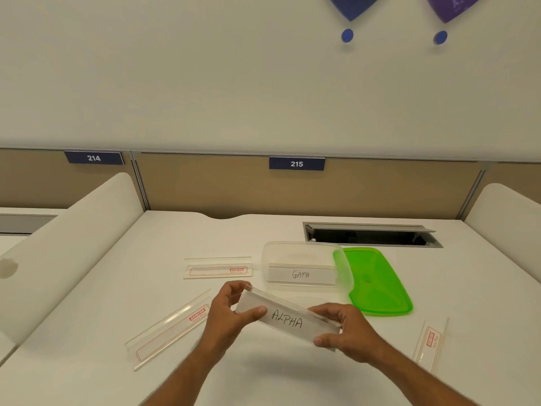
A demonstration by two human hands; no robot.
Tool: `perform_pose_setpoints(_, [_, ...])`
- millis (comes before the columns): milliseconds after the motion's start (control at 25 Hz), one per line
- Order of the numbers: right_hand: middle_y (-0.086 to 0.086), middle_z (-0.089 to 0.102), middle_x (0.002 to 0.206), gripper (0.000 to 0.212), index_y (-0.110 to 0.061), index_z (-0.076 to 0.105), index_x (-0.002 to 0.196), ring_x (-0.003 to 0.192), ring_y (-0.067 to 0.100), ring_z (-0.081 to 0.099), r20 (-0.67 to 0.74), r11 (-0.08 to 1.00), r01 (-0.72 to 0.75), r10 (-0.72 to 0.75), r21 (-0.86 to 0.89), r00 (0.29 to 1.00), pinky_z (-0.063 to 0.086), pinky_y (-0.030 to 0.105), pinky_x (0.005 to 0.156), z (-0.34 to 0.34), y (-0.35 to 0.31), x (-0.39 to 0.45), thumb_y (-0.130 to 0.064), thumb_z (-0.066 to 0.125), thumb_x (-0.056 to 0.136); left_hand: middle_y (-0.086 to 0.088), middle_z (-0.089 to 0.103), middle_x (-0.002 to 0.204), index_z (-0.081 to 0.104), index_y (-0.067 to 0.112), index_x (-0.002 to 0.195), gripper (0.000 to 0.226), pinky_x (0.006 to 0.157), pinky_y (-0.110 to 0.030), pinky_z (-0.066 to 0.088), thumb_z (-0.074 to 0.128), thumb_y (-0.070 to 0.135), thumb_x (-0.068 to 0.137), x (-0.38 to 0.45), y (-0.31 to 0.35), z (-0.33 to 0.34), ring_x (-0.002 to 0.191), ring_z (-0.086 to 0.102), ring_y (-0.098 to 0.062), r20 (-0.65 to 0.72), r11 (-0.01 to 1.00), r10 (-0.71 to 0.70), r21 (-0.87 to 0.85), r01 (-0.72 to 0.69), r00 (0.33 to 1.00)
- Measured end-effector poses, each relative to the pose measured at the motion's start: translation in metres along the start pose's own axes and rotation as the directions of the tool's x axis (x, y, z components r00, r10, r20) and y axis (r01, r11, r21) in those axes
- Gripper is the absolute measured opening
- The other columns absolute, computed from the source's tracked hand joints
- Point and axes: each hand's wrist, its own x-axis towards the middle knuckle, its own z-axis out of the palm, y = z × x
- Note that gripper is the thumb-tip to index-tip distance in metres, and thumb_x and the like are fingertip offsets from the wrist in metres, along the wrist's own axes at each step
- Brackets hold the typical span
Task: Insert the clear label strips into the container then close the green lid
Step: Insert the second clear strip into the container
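Note:
A clear label strip marked ALPHA (pixel 288 317) hangs above the desk, held at both ends. My left hand (pixel 231 313) pinches its left end between thumb and fingers, and my right hand (pixel 348 329) pinches its right end. Just beyond them stands the clear container (pixel 304 250), lidless, with a strip marked GAMA (pixel 301 273) inside it. The green lid (pixel 377 282) lies flat on the desk to the container's right, touching it. Three more clear strips with red print lie loose: one left of the container (pixel 218 269), one at the near left (pixel 169 329), one at the near right (pixel 430 344).
The white desk (pixel 263 376) has a cable hatch (pixel 371 234) with its flap up behind the container. White curved dividers (pixel 67 238) rise on both sides, and a tan partition (pixel 234 186) with number plates closes the back.

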Motion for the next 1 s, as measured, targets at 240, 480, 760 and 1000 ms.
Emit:
perform_pose_setpoints(240, [-0.008,0.071,0.113,0.055,-0.026,0.072,0.111,0.109,0.007,0.064,-0.005,0.983,0.048,-0.050,-0.175,0.999,0.051,0.025,0.096,-0.035,-0.018,0.022,-0.012,0.089,0.060,0.008,0.072,0.097,0.068,0.026,0.092,0.046,0.088,-0.029,0.055,0.096,0.028,0.055,0.029,0.018,0.006,0.096,0.067,-0.014,0.113,0.943,0.128,0.293,-0.156,0.985])
perform_pose_setpoints(480, [-0.009,0.069,0.116,0.055,-0.027,0.070,0.116,0.110,0.006,0.063,-0.012,0.941,0.070,-0.079,-0.331,0.997,0.048,0.019,0.095,-0.068,-0.031,0.058,-0.014,0.087,0.065,0.018,0.070,0.102,0.072,0.030,0.100,0.042,0.088,-0.021,0.045,0.091,0.038,0.063,0.072,0.032,0.018,0.100,0.060,-0.001,0.194,0.800,0.233,0.519,-0.301,0.953])
perform_pose_setpoints(760, [-0.009,0.066,0.125,0.058,-0.029,0.065,0.123,0.115,0.009,0.059,0.006,0.846,0.060,-0.067,-0.530,0.998,0.044,0.025,0.101,-0.089,-0.029,0.109,-0.021,0.084,0.068,0.010,0.067,0.116,0.065,0.027,0.119,0.045,0.091,-0.023,0.040,0.077,0.046,0.080,0.120,0.037,0.037,0.112,0.052,-0.012,0.328,0.549,0.207,0.741,-0.387,0.922])
perform_pose_setpoints(1000, [-0.006,0.065,0.128,0.058,-0.031,0.062,0.126,0.120,0.014,0.057,-0.008,0.756,0.013,-0.025,-0.655,1.000,0.045,0.030,0.101,-0.096,-0.015,0.147,-0.026,0.082,0.072,0.002,0.066,0.122,0.060,0.025,0.125,0.046,0.092,-0.032,0.044,0.071,0.045,0.085,0.155,0.036,0.058,0.115,0.054,-0.020,0.367,0.382,0.140,0.837,-0.392,0.920])
